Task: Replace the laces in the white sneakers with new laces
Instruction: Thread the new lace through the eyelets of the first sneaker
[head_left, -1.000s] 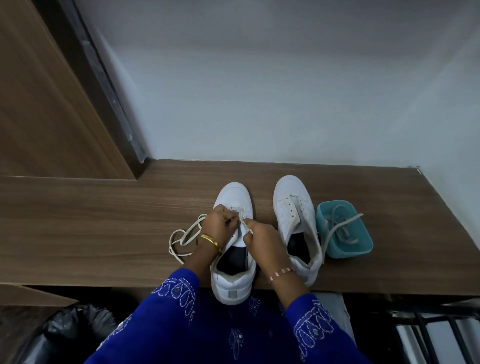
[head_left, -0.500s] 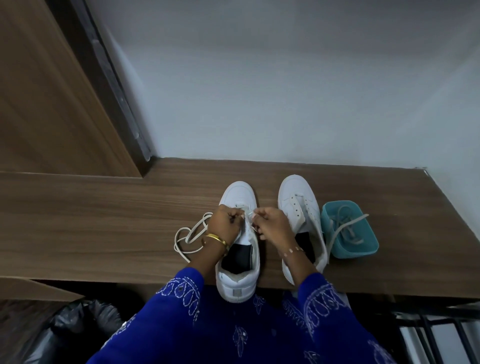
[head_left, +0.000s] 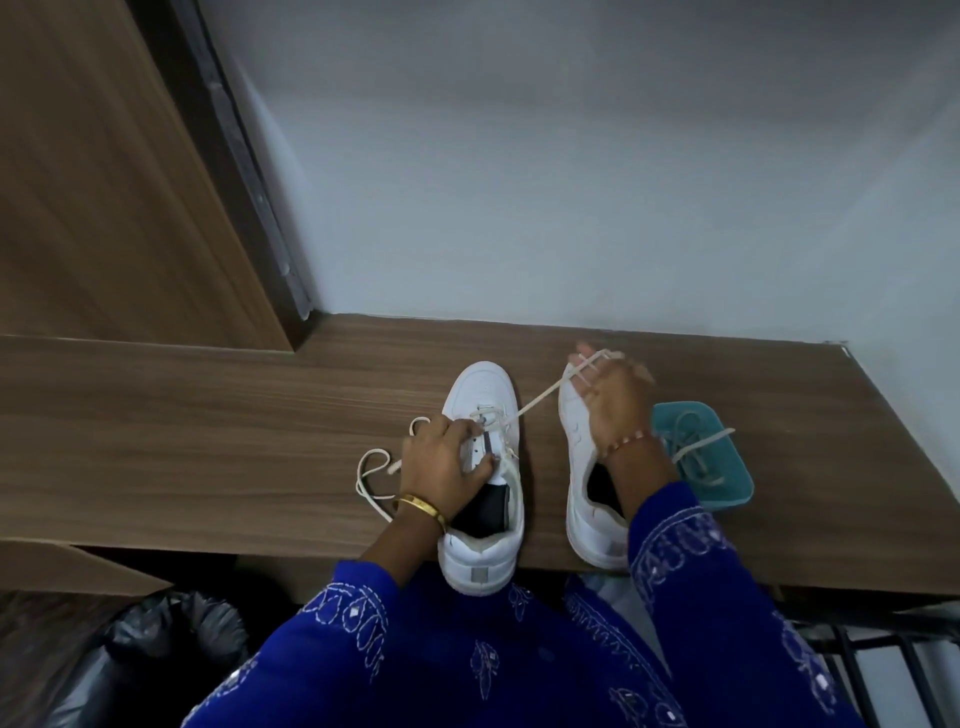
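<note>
The wood-grain desk (head_left: 208, 441) ran long and flat in front of me against a plain pale wall (head_left: 571, 182), and it carried both white sneakers side by side with their heels at the near edge, toes pointing away, so the eyelets faced up at me. The left sneaker (head_left: 480, 545), smooth and rounded at the toe, was the one I was lacing; the right sneaker (head_left: 582, 493) lay just beside it, its tongue area unlaced as far as I could see under my arm. A small teal plastic tray (head_left: 727, 493) sat close beside the right sneaker and held another pale lace (head_left: 696, 447), probably kept there so it would not slide off. My left hand (head_left: 441, 462) pressed down on the left sneaker's eyelet flaps, fingers curled over them, to keep it from shifting. My right hand (head_left: 613, 395) was raised beyond the right sneaker's toe, pinching the flat cream lace (head_left: 540, 402) and drawing it taut from the lowest eyelets. The lace's slack end (head_left: 371, 478) looped loosely on the desk to the left.
</note>
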